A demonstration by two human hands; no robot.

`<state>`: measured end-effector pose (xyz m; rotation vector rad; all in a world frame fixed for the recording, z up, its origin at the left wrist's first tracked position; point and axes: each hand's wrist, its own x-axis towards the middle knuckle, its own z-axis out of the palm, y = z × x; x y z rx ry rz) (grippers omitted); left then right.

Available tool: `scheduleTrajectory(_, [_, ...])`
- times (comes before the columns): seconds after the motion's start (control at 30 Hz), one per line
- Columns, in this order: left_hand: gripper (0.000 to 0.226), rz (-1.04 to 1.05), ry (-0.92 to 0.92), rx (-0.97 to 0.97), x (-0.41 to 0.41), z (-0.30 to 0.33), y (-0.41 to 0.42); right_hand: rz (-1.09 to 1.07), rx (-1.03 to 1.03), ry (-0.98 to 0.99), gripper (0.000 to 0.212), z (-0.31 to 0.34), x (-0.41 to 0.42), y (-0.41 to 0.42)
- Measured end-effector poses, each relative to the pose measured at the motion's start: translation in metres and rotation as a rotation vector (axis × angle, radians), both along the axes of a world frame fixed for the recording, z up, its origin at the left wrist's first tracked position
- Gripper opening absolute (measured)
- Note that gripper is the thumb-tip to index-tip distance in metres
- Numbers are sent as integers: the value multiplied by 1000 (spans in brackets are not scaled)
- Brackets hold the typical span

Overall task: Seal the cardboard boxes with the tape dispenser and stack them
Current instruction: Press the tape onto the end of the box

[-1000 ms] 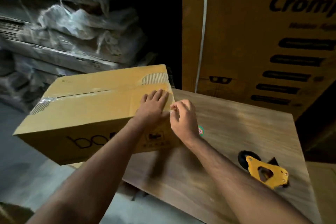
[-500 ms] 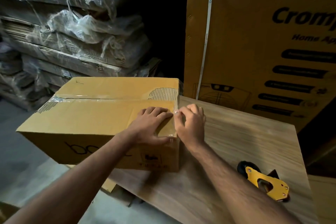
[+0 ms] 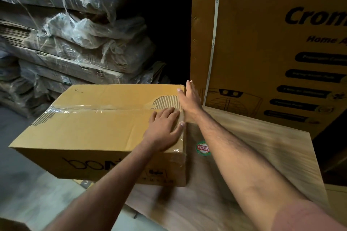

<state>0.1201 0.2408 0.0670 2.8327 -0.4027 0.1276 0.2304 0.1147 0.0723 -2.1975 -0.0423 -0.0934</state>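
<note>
The right hand (image 3: 189, 97) has left the near corner since half a second ago and now reaches along the right end of the tan rectangular cardboard box (image 3: 97, 129), fingers straight and together, flat against the far corner, gripping nothing. The left hand (image 3: 165, 127) stays put on top, fingers spread flat, pressing the clear tape (image 3: 93, 111) down near the right edge, holding nothing either. The box sits half on the pale wood-grain board (image 3: 253, 152), its left end hanging out past the board's edge above the grey floor. Progress, as I read it: the centre seam is taped end to end and wrapped over the right side, so this box looks sealed and what's left is smoothing, then stacking. The tape dispenser is out of frame now, so I can't place it. Behind, a large brown printed carton (image 3: 262, 52) stands upright, its lettering cut off at the right edge; plastic-wrapped bundles of flat cardboard (image 3: 75, 43) pile up at left. The box's far side is hidden.
</note>
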Motion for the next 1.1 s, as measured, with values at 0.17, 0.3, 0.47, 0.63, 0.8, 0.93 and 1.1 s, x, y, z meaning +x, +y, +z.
scheduleTrajectory(0.17, [68, 0, -5, 3, 1, -2, 0, 69, 236, 90, 65, -2, 20, 6])
scheduleTrajectory(0.3, [69, -4, 15, -47, 2, 1, 1, 186, 482, 438, 60, -24, -13, -6])
scheduleTrajectory(0.47, [66, -4, 23, -82, 5, 0, 2, 108, 641, 505, 90, -51, -23, -23])
scheduleTrajectory(0.63, [61, -2, 4, -101, 5, -3, 2, 19, 725, 46, 58, -11, -20, 11])
scheduleTrajectory(0.8, [63, -1, 26, -117, 4, 1, 2, 226, 694, 264, 84, -95, -18, 2])
scheduleTrajectory(0.93, [61, -1, 16, -99, 6, -1, 3, 14, 731, 154, 68, -31, -52, -12])
scheduleTrajectory(1.1, [60, -1, -9, -78, 6, -4, 2, 68, 740, -151, 61, -44, -90, 17])
